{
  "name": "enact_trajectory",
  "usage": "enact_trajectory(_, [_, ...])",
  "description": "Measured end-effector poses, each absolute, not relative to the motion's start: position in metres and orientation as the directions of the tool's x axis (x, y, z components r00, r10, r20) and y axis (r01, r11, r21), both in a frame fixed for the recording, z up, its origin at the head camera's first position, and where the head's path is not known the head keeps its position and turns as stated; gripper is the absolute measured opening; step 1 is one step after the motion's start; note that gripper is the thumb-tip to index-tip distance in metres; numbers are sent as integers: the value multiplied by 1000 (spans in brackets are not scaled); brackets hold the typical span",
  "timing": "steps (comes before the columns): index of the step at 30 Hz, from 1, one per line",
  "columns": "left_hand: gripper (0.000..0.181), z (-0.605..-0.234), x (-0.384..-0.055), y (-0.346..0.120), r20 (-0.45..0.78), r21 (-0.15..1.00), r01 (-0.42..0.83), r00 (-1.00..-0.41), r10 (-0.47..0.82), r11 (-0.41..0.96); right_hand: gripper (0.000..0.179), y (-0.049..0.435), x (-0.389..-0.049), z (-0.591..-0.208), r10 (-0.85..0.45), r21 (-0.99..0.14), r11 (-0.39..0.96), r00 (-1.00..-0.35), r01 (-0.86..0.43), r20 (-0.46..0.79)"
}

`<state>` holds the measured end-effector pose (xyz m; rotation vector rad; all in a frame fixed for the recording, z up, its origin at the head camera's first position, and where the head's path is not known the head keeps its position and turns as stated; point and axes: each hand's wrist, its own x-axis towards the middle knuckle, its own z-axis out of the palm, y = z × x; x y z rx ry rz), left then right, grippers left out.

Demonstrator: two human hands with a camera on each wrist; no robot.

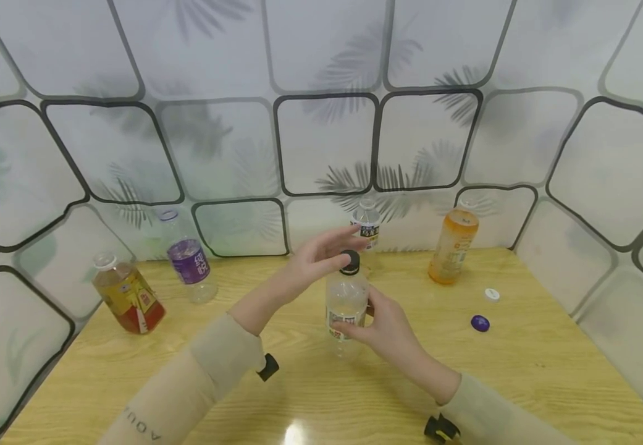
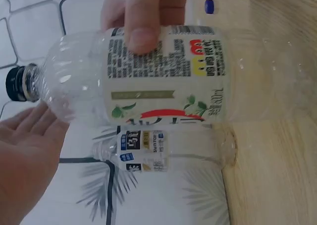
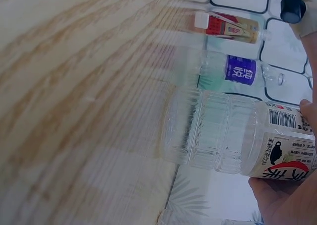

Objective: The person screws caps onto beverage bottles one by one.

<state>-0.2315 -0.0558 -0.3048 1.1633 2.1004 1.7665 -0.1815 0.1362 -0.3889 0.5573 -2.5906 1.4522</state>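
Note:
A clear plastic bottle [image 1: 346,293] with a white printed label and black cap [image 1: 350,262] stands upright on the table. My right hand [image 1: 390,324] grips it round the label, thumb in front and fingers behind. My left hand [image 1: 323,250] is raised beside the cap, its fingers extended past the bottle's neck. In the left wrist view, those fingers lie loosely next to the black cap [image 2: 17,84] without curling round it. The right wrist view has the bottle's ribbed base [image 3: 213,131] at the tabletop.
Behind stands a clear bottle [image 1: 367,217] with a small label. To the left are a purple-labelled bottle [image 1: 189,261] and a yellow-and-red-labelled one [image 1: 129,296]. An orange-wrapped bottle [image 1: 454,244], a white cap [image 1: 491,295] and a purple cap [image 1: 480,323] are on the right. A patterned backdrop [image 1: 327,148] borders the table.

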Motion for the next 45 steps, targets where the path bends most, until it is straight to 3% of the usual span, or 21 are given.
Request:
enact_trajectory(4, [58, -301, -240, -61, 345, 910, 396, -563, 751, -121, 70, 136, -182, -389, -251, -800, 473, -926, -371, 281])
enact_trajectory(8, [51, -299, -241, -64, 325, 914, 389, -531, 783, -115, 71, 136, -182, -390, -257, -800, 460, -920, -385, 296])
enact_trajectory(11, [46, -299, -241, -65, 309, 916, 395, -577, 756, -72, 71, 136, -182, -391, -258, -801, 454, -918, -390, 301])
enact_trajectory(17, [32, -302, -228, -55, 284, 921, 379, -813, 508, 93, 69, 136, -181, -391, -259, -799, 456, -917, -393, 303])
enact_trajectory(19, [28, -304, -222, -49, 303, 913, 385, -862, 408, 135, 69, 136, -181, -390, -258, -793, 463, -916, -396, 307])
enact_trajectory(23, [24, -308, -213, -41, 368, 887, 428, -882, 295, 173, 69, 137, -181, -390, -254, -785, 471, -914, -402, 316])
enact_trajectory(30, [26, -310, -209, -44, 367, 874, 432, -887, 281, 221, 67, 137, -180, -391, -253, -791, 467, -917, -395, 308])
enact_trajectory(38, [28, -307, -212, -54, 422, 830, 502, -851, 314, 245, 70, 137, -181, -391, -252, -794, 466, -919, -390, 303])
enact_trajectory(42, [38, -298, -223, -60, 411, 844, 522, -777, 476, 123, 72, 137, -183, -391, -255, -788, 468, -914, -401, 314])
enact_trajectory(45, [40, -294, -231, -62, 335, 884, 466, -694, 638, 42, 72, 137, -183, -391, -260, -785, 468, -912, -405, 316])
